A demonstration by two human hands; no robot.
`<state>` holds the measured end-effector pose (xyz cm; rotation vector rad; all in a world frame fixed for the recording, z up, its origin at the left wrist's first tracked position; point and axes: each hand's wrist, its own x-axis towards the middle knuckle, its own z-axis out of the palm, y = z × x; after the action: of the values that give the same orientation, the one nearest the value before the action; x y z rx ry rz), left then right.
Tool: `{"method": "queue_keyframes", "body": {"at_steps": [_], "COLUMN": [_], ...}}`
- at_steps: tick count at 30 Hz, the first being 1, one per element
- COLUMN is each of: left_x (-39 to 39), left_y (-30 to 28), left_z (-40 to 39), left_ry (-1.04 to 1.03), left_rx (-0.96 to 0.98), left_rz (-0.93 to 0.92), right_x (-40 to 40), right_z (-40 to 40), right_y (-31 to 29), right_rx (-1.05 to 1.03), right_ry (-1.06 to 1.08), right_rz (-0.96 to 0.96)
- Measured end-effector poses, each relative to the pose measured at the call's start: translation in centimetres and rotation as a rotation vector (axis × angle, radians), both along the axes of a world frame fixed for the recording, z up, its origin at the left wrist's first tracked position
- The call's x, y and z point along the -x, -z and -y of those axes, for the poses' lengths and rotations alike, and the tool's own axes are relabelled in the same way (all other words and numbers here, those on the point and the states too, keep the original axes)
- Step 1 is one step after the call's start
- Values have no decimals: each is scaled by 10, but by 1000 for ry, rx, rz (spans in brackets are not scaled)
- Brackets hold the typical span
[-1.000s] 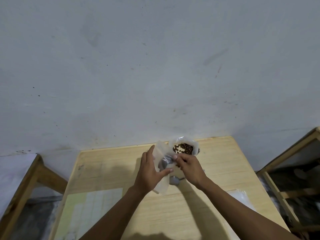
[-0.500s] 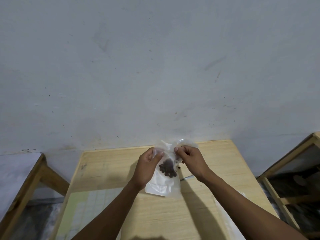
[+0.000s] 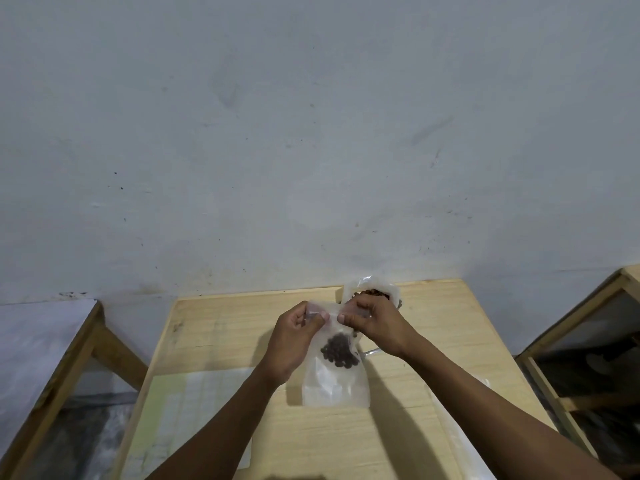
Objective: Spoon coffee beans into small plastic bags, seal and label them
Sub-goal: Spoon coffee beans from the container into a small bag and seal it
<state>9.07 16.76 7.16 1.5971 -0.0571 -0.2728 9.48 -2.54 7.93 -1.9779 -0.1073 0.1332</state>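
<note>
above the pale wooden table hangs a small clear plastic bag, light, limp and slick, with dark coffee beans pooled mid-bag; its top strip looks the best hold. the left hand and right hand pinch that strip, fingers curled.

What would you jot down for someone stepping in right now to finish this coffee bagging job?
Left hand: pinches the top edge of the small plastic bag.
Right hand: pinches the same top edge beside it.
The bag hangs over the wooden table with a clump of coffee beans inside.
The bean supply bag stands open behind the right hand; the label sheet lies at the left.
Done: beans are in the bag.
Left: finish pressing the seal, then label it; I cannot tell how far the seal is closed.
</note>
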Motion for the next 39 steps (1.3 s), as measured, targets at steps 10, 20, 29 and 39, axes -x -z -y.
{"method": "queue_keyframes", "body": {"at_steps": [10,20,29,39], "left_x": [20,35,45,48], "left_y": [3,-6,4,3], "left_z": [-12,-18,-23,-28], "left_ry": [-6,-41,-84,-81], "left_rx": [-81,-122,-232,-14], "left_rz": [27,24,131,-4], "right_x": [25,42,53,63], "right_z": [-15,-24,-39,-29], "right_y": [-3,-4,4,7], "right_rx": [1,-81,-4,-342], "right_ry": [-10,-16,49,102], "right_rz": [55,-61,76,-193]}}
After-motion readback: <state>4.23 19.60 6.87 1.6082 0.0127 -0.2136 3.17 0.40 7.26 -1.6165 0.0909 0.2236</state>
